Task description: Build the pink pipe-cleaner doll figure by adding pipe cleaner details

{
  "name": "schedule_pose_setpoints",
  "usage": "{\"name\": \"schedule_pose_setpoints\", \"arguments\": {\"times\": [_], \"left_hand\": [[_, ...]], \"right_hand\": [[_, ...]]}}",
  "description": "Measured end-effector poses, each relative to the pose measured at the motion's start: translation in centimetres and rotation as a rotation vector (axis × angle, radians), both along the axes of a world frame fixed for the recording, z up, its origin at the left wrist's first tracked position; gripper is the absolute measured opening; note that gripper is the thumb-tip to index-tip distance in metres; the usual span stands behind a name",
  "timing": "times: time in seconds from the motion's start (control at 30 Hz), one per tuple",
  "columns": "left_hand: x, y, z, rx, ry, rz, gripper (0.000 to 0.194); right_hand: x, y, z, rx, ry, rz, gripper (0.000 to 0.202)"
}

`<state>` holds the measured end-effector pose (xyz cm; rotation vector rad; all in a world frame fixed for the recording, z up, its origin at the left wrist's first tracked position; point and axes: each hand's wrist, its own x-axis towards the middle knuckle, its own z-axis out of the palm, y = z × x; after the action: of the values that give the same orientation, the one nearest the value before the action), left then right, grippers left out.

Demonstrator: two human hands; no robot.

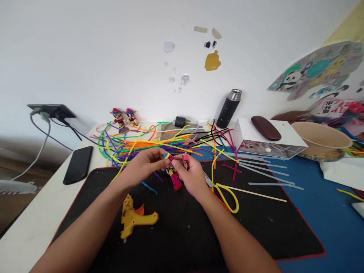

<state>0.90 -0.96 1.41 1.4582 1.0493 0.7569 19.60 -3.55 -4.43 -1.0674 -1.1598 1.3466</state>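
Over the black mat (256, 223), my left hand (145, 165) pinches the top of a small pipe-cleaner doll (175, 181) in magenta, yellow and blue. My right hand (193, 176) grips the doll from the other side, its thumb on the upper body. A small pink-tipped piece (185, 156) with a metallic-looking part shows between the right fingers; its kind is unclear. Fingers partly cover the doll's head. Just right of my right hand lie yellow-handled scissors (231, 199). A yellow glue gun (136, 220) rests below my left wrist.
Behind the hands spreads a pile of coloured pipe cleaners (159, 146). Two finished dolls (118, 118) stand by the wall. Clear glue sticks (267, 172), a wooden stick (258, 194), a black thermos (229, 109), a white box (244, 132) and a phone (78, 165) lie around.
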Motion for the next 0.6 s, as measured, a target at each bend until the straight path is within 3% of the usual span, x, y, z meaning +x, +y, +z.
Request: {"name": "schedule_pose_setpoints", "arguments": {"times": [0.37,0.6], "left_hand": [[-0.21,-0.23,0.35,0.045,0.016,-0.022,0.041],[0.38,-0.82,-0.36,0.152,0.163,0.040,0.038]], "right_hand": [[0.04,-0.14,0.77,0.043,-0.143,-0.032,0.026],[0.00,-0.23,0.57,0.073,-0.216,-0.066,0.021]]}}
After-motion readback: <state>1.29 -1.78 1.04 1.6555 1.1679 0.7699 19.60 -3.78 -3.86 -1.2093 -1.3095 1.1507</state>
